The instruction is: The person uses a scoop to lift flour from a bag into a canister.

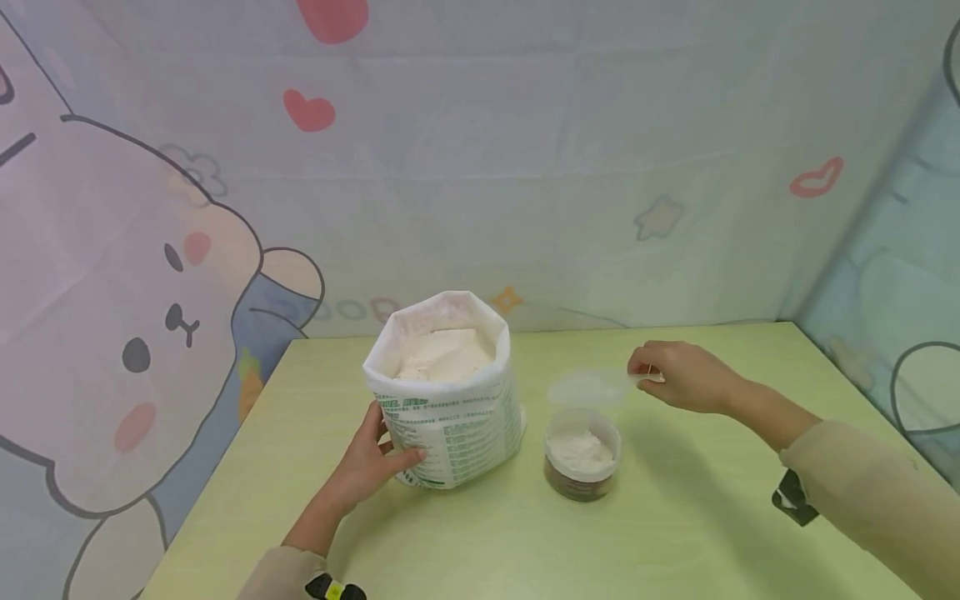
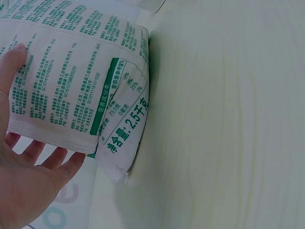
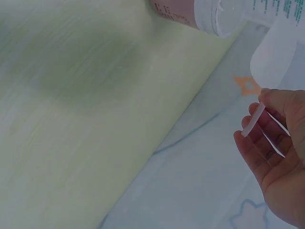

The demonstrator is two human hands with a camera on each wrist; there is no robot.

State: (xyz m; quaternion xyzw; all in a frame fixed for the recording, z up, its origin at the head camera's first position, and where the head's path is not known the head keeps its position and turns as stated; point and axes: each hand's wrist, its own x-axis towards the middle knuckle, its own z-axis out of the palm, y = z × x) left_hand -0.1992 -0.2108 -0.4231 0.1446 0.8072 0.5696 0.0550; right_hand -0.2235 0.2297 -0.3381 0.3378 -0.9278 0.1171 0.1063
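A white flour bag [image 1: 468, 437] with green print stands with its top rolled open, white powder [image 1: 446, 354] showing inside. My left hand [image 1: 365, 468] grips its lower left side, thumb [image 2: 12, 64] across the printed front and fingers round the other side. To the right is a round jar [image 1: 581, 486] with a brown lower band and a white heap of powder within. My right hand [image 1: 693, 379] pinches the handle of a translucent scoop [image 1: 588, 388]. The scoop's bowl hangs above the far rim of the jar and appears pale in the right wrist view, between thumb and fingertips [image 3: 244, 135].
Bag and jar stand on a light green table [image 1: 660, 517]. Close behind its far edge hangs a cloth backdrop [image 1: 555, 192] with hearts and a cartoon animal. Another patterned cloth [image 1: 885, 292] borders the right side.
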